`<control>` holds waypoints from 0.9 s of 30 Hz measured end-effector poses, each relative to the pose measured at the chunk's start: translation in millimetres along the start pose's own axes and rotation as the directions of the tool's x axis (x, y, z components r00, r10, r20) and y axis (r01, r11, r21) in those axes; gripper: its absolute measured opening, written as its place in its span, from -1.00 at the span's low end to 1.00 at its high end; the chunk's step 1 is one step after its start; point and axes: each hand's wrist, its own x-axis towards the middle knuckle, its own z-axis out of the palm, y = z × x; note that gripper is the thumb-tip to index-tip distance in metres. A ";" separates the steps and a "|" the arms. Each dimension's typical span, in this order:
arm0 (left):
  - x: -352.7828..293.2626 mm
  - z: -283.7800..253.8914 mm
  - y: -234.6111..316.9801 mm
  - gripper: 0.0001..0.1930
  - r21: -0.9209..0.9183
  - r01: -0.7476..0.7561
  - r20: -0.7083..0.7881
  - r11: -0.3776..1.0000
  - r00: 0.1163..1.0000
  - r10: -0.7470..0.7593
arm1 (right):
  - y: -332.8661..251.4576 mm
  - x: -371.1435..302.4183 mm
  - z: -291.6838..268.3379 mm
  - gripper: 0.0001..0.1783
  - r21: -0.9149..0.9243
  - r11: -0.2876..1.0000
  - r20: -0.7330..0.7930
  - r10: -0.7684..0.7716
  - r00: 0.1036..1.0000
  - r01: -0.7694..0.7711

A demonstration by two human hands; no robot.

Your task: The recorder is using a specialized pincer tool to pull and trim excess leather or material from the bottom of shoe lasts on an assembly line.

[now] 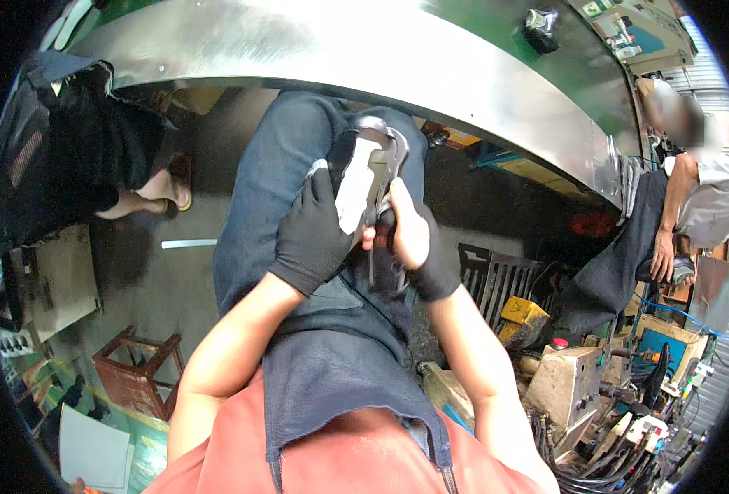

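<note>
Black fabric gloves cover both hands. The left hand (pixel 313 235) is curled closed around the left side of a metal pliers-shaped part (pixel 378 177), with the thumb pressed against a white cloth (pixel 354 189) that lies over the part's face. The right hand (pixel 414 239) wears a glove that leaves the fingers bare; it is clenched around the lower end of the part, gripping a dark handle section just below the cloth. The two hands sit close together, nearly touching, with the part between them.

The part is held upright above the person's lap, over the dark blue apron (pixel 340 362) and the jeans-clad knees (pixel 286 156). Its upper end forms a rounded, ring-like loop of grey metal. A thin metal stem hangs down from it between the hands.

Beyond the knees, a broad curved sheet of brushed steel (pixel 364 58) spans the top of the view, edged by a green surface. A second person (pixel 694 198) in a light shirt and dark apron sits at the right, one arm hanging down. A third person in black clothing (pixel 93 156) is at the upper left. A red-brown wooden stool (pixel 138 370) stands on the concrete floor at lower left. Machine housings and hoses (pixel 595 395) crowd the lower right.
</note>
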 end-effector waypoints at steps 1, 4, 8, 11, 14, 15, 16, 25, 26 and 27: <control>-3.6 9.5 -5.7 -0.38 0.095 -0.029 -0.044 0.995 0.998 0.033 | -5.6 7.1 -6.1 -0.31 0.049 0.993 -0.022 0.110 0.994 -0.109; 2.8 -18.7 -34.7 -0.40 -0.558 0.255 0.278 0.790 0.954 -0.111 | -8.1 4.8 -28.7 -0.34 0.078 0.994 0.088 0.068 0.994 -0.075; -37.4 17.8 -20.8 -0.41 -0.134 -0.105 -0.059 0.985 0.993 0.098 | 14.8 1.9 -63.8 -0.40 -0.191 0.977 0.102 -0.079 0.992 0.097; -31.3 -0.8 -25.6 -0.42 -0.081 -0.173 0.133 0.982 0.974 0.183 | 7.1 -13.8 -68.2 -0.42 -0.607 0.773 0.177 -0.099 0.979 0.188; -19.8 -30.0 -19.2 -0.40 -0.015 -0.264 0.329 0.965 0.909 0.254 | -20.8 -17.6 -49.4 -0.47 -0.848 0.432 0.285 -0.119 0.951 0.308; -15.1 -38.7 -14.0 -0.39 0.022 -0.295 0.450 0.955 0.856 0.254 | -24.1 -22.0 -41.1 -0.47 -0.847 0.437 0.281 -0.118 0.952 0.304; -11.9 -41.4 -14.2 -0.37 0.035 -0.296 0.468 0.955 0.849 0.246 | -31.7 -27.1 -30.5 -0.48 -0.933 0.270 0.212 -0.130 0.969 0.240; 12.5 18.7 30.1 -0.34 0.025 -0.162 0.027 0.986 0.986 0.162 | 1.3 -23.6 -111.4 -0.55 -0.203 0.903 0.430 0.429 0.795 -0.378; 10.7 34.6 18.1 -0.26 0.248 -0.238 0.064 0.939 0.971 0.229 | -14.5 -20.5 -117.2 -0.51 -0.457 0.881 0.427 0.338 0.838 -0.123; 13.4 35.3 20.0 -0.26 0.251 -0.235 0.062 0.939 0.972 0.226 | -31.0 -16.8 -117.8 -0.47 -0.631 0.775 0.376 0.310 0.873 -0.003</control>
